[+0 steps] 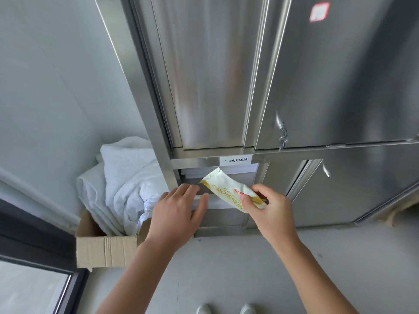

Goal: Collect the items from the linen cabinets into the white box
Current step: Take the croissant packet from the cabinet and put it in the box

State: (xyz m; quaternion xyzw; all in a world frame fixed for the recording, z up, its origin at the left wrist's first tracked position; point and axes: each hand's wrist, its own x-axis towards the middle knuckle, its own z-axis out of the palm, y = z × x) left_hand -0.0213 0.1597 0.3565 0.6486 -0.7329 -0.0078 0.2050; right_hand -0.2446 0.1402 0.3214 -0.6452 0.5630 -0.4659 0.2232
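Observation:
My right hand (267, 209) pinches one end of a white and yellow croissant packet (224, 189), holding it tilted in front of the open lower compartment (217, 200) of the steel linen cabinet (215, 87). My left hand (179, 211) is stretched out flat with straight fingers, its fingertips at the left edge of that compartment near a shelf. Folded white linen (240, 169) lies stacked on the shelf behind the packet. The white box is not in view.
A brown cardboard box (106, 248) heaped with crumpled white linen (122, 182) stands on the floor left of the cabinet, against the wall. The lower cabinet door (353, 186) hangs open to the right. A dark window frame (45, 245) runs along the lower left. My shoes (226, 309) show at the bottom.

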